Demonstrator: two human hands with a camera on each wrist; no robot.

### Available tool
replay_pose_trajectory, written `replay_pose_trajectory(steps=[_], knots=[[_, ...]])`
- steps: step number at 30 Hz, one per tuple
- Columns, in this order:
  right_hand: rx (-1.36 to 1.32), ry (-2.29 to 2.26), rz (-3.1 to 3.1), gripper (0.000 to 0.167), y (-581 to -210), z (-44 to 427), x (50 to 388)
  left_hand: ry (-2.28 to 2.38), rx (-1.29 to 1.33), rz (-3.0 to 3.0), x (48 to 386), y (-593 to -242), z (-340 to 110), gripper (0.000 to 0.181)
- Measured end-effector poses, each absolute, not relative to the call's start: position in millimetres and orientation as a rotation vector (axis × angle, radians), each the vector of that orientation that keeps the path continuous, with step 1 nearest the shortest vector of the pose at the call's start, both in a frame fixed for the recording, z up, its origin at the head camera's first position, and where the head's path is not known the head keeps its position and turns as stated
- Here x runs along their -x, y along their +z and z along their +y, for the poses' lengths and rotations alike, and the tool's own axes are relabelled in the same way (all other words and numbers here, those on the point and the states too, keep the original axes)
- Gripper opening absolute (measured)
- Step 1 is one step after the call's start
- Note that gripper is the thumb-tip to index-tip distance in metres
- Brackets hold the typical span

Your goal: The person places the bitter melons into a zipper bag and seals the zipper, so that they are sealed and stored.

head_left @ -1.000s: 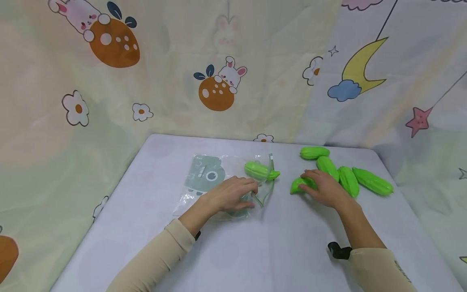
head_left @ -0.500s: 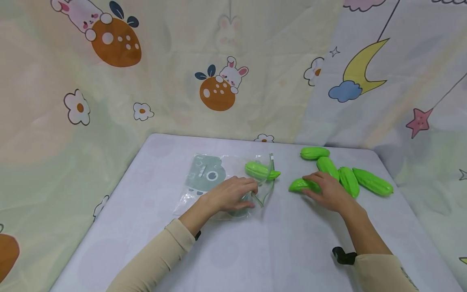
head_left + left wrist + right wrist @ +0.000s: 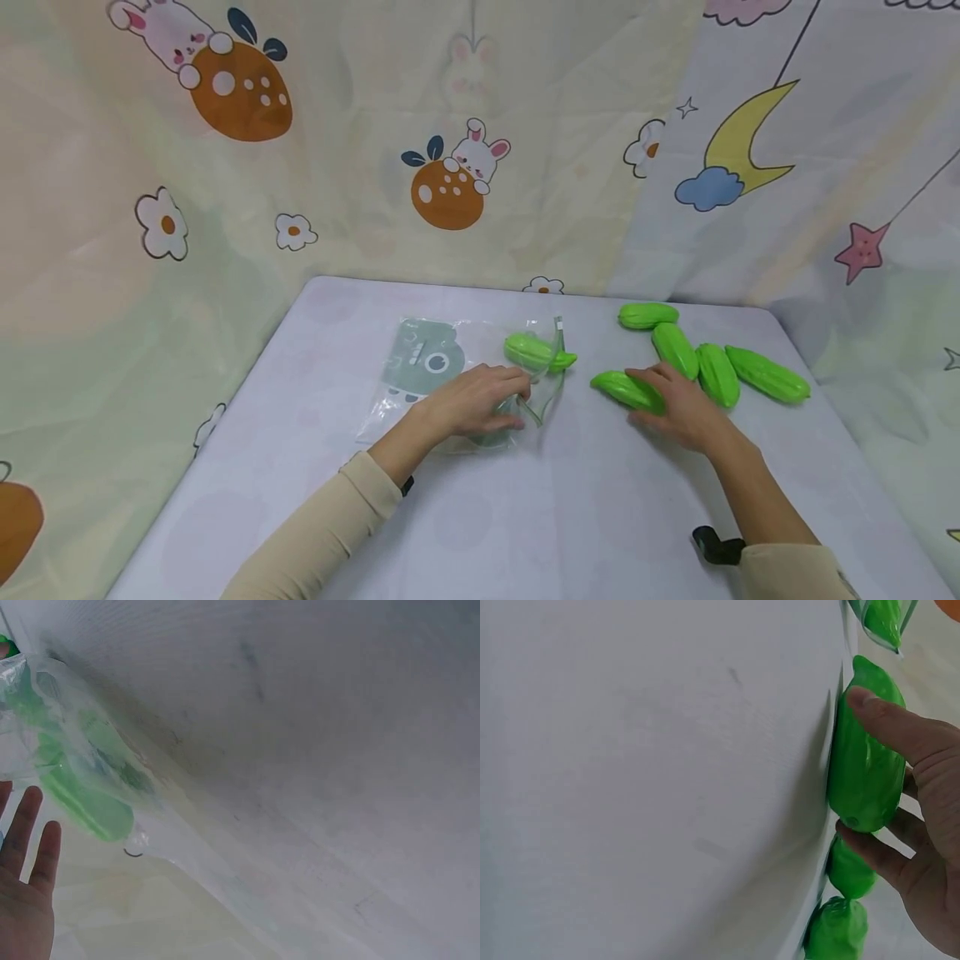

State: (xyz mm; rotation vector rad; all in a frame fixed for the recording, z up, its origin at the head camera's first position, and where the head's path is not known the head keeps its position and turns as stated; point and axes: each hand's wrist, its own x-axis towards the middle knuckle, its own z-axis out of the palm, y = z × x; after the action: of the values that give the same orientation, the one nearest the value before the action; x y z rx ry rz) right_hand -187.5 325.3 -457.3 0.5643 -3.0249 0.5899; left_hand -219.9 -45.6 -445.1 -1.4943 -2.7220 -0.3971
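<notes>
A clear plastic bag (image 3: 480,333) with a grey-green printed figure lies flat, one green vegetable (image 3: 531,351) inside near its mouth, the tip poking out. My left hand (image 3: 472,400) rests on the bag beside the mouth; in the left wrist view its visible fingers (image 3: 21,825) are extended next to the plastic. My right hand (image 3: 678,408) holds another green vegetable (image 3: 626,392) at its thicker end, its narrow tip toward the bag. The right wrist view shows the thumb on that vegetable's (image 3: 866,765) side and a finger against its blunt end.
Several more green vegetables (image 3: 718,375) lie at the right rear of the white table (image 3: 465,533), beyond my right hand. One (image 3: 648,315) lies near the back edge. Behind the table hangs a patterned cloth (image 3: 360,167).
My right hand has shifted toward the right and nearer to me, and the vegetable in it has turned, with more of it showing. The left hand and the bag stay in place.
</notes>
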Motion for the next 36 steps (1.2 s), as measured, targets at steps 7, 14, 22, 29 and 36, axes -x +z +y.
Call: replay_pose_trajectory(steps=[7, 14, 22, 29, 36], knots=[[-0.613, 0.623, -2.996, 0.079, -459.9, 324.6, 180.2, -0.405, 1.488, -2.713, 219.3, -442.7, -46.4, 0.031], [-0.658, 0.655, -3.009, 0.085, -459.1, 325.1, 176.0, -0.401, 1.485, -2.708, 219.4, -443.4, -47.7, 0.031], [-0.745, 0.677, -2.904, 0.073, -464.7, 324.0, 175.8, -0.387, 1.488, -2.707, 220.4, -444.3, -47.2, 0.032], [-0.815, 0.665, -2.732, 0.070, -468.1, 319.4, 177.8, -0.389, 1.490, -2.703, 220.6, -444.0, -46.8, 0.032], [-0.838, 0.652, -2.579, 0.069, -469.2, 310.5, 182.2, -0.394, 1.475, -2.725, 219.0, -443.8, -47.3, 0.032]])
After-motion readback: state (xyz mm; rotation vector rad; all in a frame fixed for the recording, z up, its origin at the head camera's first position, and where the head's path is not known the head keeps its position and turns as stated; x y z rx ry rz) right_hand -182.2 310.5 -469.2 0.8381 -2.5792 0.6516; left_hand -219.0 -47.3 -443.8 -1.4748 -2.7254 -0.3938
